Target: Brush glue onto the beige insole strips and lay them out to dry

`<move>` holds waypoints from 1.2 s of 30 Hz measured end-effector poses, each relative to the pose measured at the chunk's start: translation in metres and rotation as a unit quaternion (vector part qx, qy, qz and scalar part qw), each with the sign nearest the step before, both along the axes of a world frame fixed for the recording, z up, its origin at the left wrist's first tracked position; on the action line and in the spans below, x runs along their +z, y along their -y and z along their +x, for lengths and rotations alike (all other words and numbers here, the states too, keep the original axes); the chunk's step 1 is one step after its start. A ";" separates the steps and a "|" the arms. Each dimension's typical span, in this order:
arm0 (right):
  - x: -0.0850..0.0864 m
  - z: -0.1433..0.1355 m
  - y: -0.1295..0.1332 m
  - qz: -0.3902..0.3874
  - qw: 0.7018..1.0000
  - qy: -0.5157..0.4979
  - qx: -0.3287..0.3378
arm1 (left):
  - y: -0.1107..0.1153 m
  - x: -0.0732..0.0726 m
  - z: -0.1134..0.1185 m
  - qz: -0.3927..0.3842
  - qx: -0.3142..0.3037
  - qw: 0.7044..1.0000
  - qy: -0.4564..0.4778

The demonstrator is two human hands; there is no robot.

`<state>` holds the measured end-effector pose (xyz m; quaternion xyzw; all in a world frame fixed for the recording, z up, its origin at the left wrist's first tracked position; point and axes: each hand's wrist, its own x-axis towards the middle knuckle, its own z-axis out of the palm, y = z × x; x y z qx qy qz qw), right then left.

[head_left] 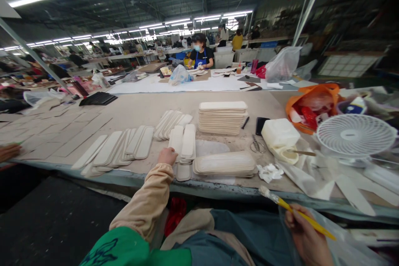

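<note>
My left hand is closed at the near end of a pale, round-cornered panel, its fingertips partly hidden. Just right of it lies a small overlapping row of the same panels. In my right hand, low at the right past the table edge, is a glue brush with a yellow handle and whitish, clumped bristles pointing left. A flat stack of panels lies near the front edge. Behind it rises a taller neat stack. More panels fan out to the left.
A white plastic jug, scissors, crumpled tissue, an orange bag and a white fan crowd the right. Another person's hand shows at far left. A masked person works across the table.
</note>
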<state>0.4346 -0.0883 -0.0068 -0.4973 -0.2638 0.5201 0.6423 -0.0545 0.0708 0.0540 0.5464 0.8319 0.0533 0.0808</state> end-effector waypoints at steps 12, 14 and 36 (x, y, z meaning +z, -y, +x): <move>0.001 0.000 0.000 -0.011 1.000 -0.017 0.003 | 0.005 -0.003 0.003 0.014 0.001 1.000 -0.001; 0.003 -0.001 0.000 -0.018 1.000 -0.017 -0.004 | 0.005 -0.003 0.004 0.015 0.003 1.000 0.002; 0.002 -0.003 0.003 -0.007 1.000 -0.007 0.000 | 0.005 -0.008 -0.001 0.027 0.034 0.998 0.053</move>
